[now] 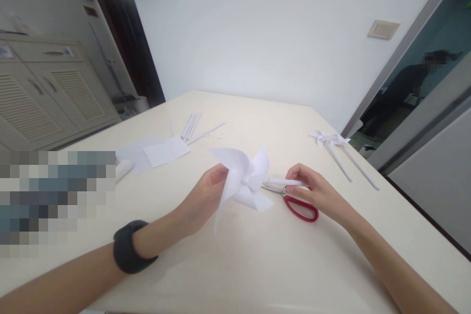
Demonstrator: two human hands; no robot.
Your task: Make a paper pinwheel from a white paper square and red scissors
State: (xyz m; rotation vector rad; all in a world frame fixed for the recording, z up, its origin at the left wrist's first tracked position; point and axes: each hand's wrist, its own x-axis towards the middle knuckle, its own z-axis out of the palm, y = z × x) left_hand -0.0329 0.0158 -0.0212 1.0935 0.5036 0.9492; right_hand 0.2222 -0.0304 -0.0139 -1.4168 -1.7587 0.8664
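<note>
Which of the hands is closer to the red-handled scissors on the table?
Right. The right hand rests directly over the scissors, holding a paper roll. The left hand holds the pinwheel, further away.

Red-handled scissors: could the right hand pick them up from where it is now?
Probably yes: the right hand rests just above the scissors, nothing between, though its fingers already pinch a paper stick.

Red scissors (300, 204), 2 finished pinwheels (329, 139), paper sheets (166, 151), rolled sticks (191, 126) on table (257, 265).

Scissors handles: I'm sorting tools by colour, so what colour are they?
Red, on the scissors lying beside the right hand; clearest in the head view.
</note>
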